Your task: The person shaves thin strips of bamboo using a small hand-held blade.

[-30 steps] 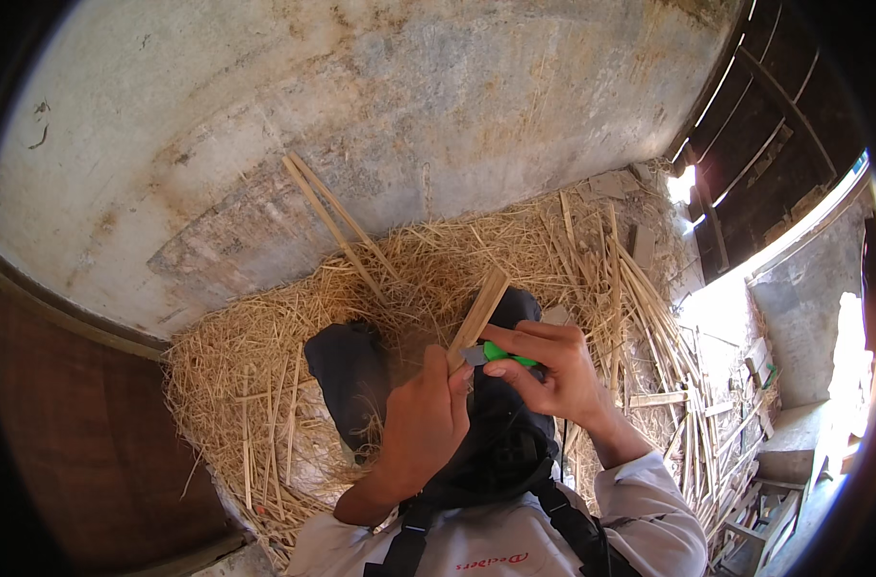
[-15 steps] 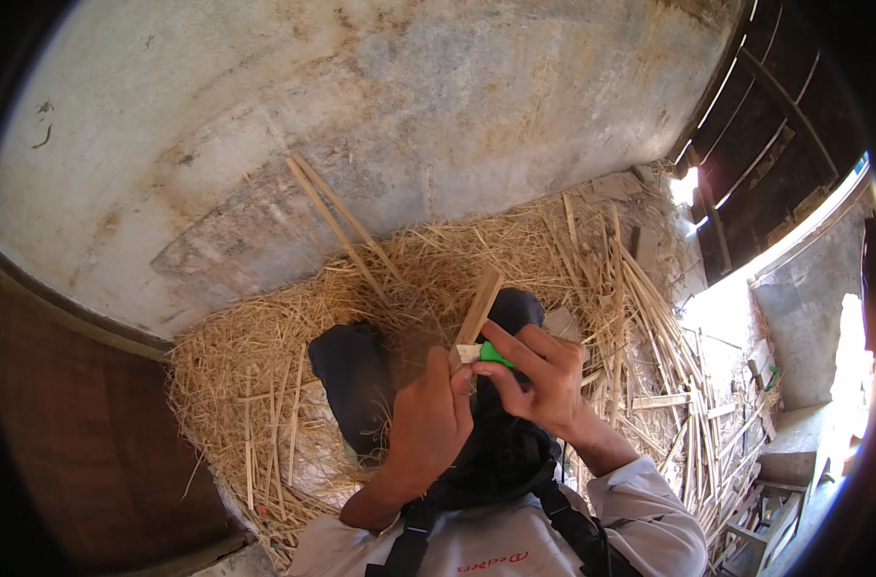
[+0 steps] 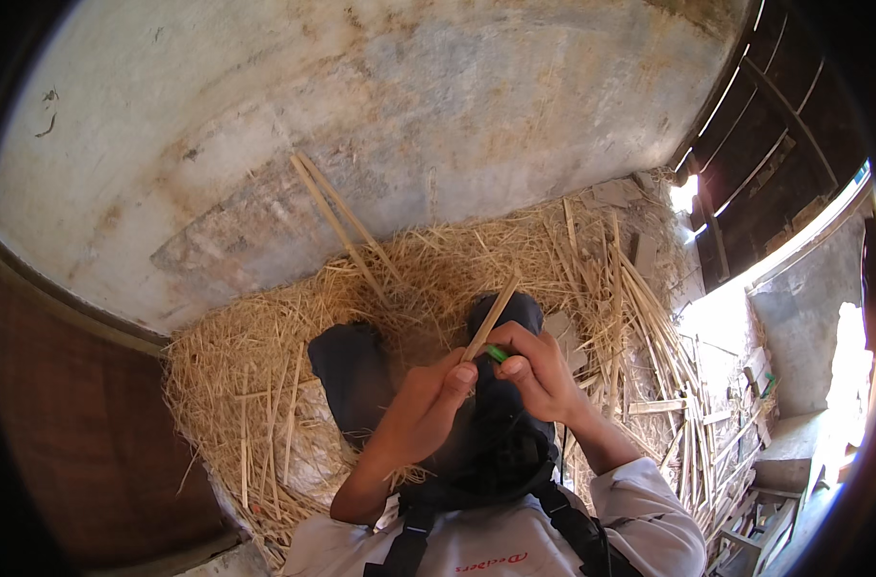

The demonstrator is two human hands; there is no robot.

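My left hand (image 3: 428, 404) is closed round the lower end of a narrow wooden strip (image 3: 494, 313), which slants up and away to the right. My right hand (image 3: 542, 377) grips a small bright green tool (image 3: 498, 353) close against the strip, just above my left thumb. Only a bit of the green part shows between the fingers, and I cannot make out its working end. Both hands are above my lap, between my dark-trousered knees (image 3: 347, 370).
Straw and shavings (image 3: 255, 356) cover the floor around me. Two long strips (image 3: 337, 216) lean on the stained wall (image 3: 438, 115) ahead. Many thin sticks (image 3: 650, 337) lie at the right, near a wooden frame (image 3: 760, 529). A dark brown panel (image 3: 82, 413) stands at the left.
The wooden strip has turned, its broad face now seen more edge-on, and its tip has shifted right. My left hand has dropped slightly left; the right hand still holds the green tool beside the strip.
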